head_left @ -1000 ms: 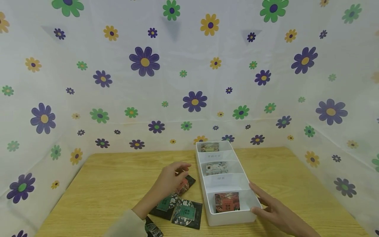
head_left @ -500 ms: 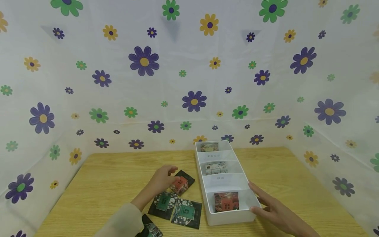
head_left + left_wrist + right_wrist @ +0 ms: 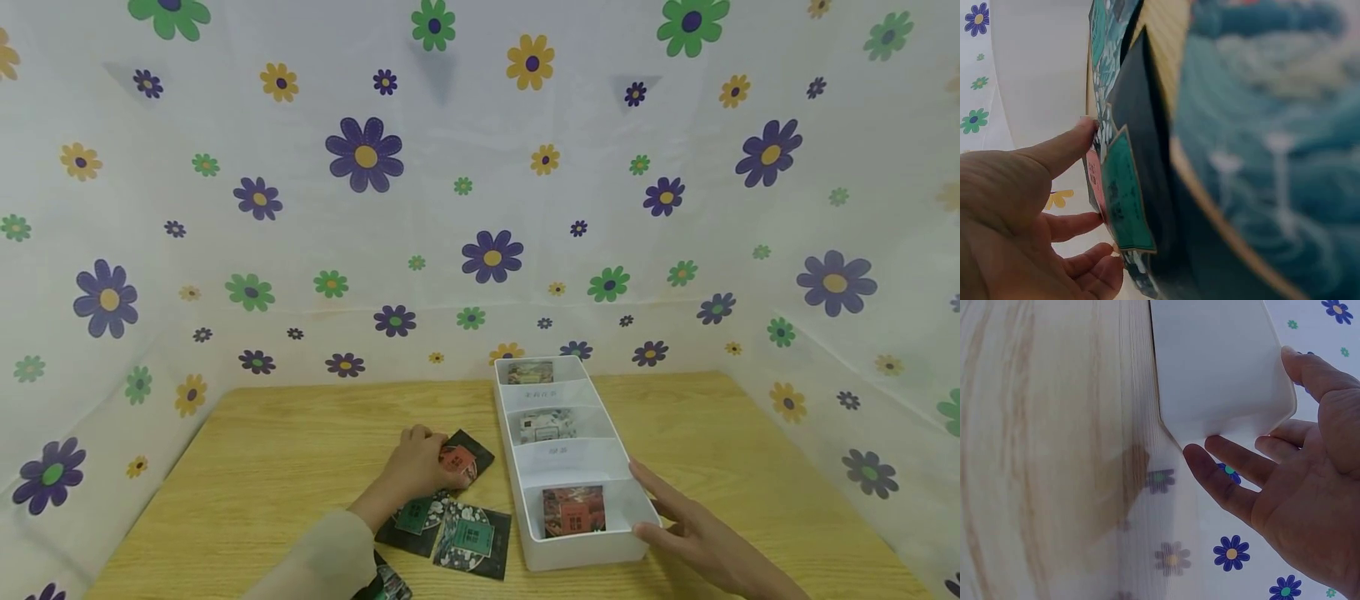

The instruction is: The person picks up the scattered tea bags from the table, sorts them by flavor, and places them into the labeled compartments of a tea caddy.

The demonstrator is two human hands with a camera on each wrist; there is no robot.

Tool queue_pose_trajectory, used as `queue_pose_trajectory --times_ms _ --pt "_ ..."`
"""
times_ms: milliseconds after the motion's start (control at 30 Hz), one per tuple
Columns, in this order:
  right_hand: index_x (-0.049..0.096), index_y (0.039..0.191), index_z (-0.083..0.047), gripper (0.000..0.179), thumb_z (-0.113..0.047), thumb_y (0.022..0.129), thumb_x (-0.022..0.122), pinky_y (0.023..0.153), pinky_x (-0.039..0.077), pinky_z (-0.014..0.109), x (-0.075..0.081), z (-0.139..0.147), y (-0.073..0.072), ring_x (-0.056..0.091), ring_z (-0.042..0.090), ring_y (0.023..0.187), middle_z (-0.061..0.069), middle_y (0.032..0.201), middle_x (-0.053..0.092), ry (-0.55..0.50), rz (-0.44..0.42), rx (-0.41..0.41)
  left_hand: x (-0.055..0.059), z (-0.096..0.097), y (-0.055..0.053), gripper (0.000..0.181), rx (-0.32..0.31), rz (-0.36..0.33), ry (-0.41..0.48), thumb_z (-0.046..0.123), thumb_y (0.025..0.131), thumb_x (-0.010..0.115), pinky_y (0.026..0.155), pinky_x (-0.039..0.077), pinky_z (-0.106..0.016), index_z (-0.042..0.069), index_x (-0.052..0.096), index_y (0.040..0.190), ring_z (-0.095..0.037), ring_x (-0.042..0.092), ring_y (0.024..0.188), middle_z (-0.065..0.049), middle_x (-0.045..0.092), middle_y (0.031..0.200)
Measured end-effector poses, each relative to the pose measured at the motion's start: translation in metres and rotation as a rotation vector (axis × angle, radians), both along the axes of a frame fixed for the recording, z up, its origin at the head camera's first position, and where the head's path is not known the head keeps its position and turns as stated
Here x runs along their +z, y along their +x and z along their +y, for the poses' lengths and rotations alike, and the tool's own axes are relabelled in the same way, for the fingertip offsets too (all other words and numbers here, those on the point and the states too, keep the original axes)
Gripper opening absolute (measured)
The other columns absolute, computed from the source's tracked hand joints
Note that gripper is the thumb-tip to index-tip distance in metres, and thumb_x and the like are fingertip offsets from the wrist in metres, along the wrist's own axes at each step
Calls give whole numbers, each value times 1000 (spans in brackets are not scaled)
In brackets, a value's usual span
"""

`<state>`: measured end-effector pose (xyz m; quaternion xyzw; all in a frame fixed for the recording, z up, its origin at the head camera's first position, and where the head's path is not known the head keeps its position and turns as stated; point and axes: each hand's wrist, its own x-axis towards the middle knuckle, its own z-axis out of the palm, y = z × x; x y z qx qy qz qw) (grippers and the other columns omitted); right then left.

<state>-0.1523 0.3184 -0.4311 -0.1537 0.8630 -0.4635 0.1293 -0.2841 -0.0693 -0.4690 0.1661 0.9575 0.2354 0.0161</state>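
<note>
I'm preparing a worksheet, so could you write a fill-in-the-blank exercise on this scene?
The left hand is at a black sachet whose label is ____.
The right hand touches a ____ divided box.
The loose sachet just left of the box's near end has a ____ label.

Missing words: red; white; green.

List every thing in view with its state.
White divided box: upright, open-topped.
Red sachet: inside, near end.
White sachet: inside, midway.
Greenish sachet: inside, far end.
Red-label sachet: lying on table.
Left green-label sachet: lying, partly hidden.
Right green-label sachet: lying, unobstructed.
Dark sachet: partly hidden by sleeve.
Left grip: touching red-label sachet.
Right grip: touching box.
</note>
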Motion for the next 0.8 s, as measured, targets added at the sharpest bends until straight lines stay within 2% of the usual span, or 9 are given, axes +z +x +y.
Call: queue_pose_trajectory --times_ms 167,333,500,633,700,800 --pt "5 166 -8 76 -22 110 54 94 55 42 0 0 0 28 65 140 32 167 3 -4 3 5 1 1 -3 70 -32 10 -37 39 80 90 85 48 -52 4 65 136 -37 47 109 -21 52 121" --pt "5 167 -10 76 -24 110 54 97 54 49 -1 0 0 27 63 142 31 168 4 -3 -18 -5 5 -3 -13 60 -85 3 -92 34 87 86 82 46 -49 7 66 137 -34 45 103 -19 52 115" --pt "5 166 -8 76 -23 110 54 97 54 49 -2 0 0 27 64 142 31 167 3 -1 -9 -1 9 -9 -25 50 -139 3 -139 26 92 80 75 39 -43 13 68 138 -28 38 93 -14 50 105" --pt "5 166 -8 76 -22 110 54 96 55 47 -1 0 0 27 64 141 32 167 3 2 0 -2 11 -15 -31 41 -154 2 -144 11 93 77 76 41 -41 18 72 133 -27 42 95 -13 52 108" --pt "5 166 -8 76 -22 110 54 96 55 49 -1 0 0 28 64 141 32 167 3 3 4 1 11 -17 -33 47 -154 15 -156 -3 91 74 75 42 -41 21 73 131 -27 45 95 -13 54 111" --pt "5 166 -7 76 -21 110 53 97 53 55 -1 0 -1 29 64 140 33 166 3 4 4 1 11 -21 -36 65 -151 32 -154 -20 81 65 71 40 -38 22 74 129 -25 46 93 -11 56 110"
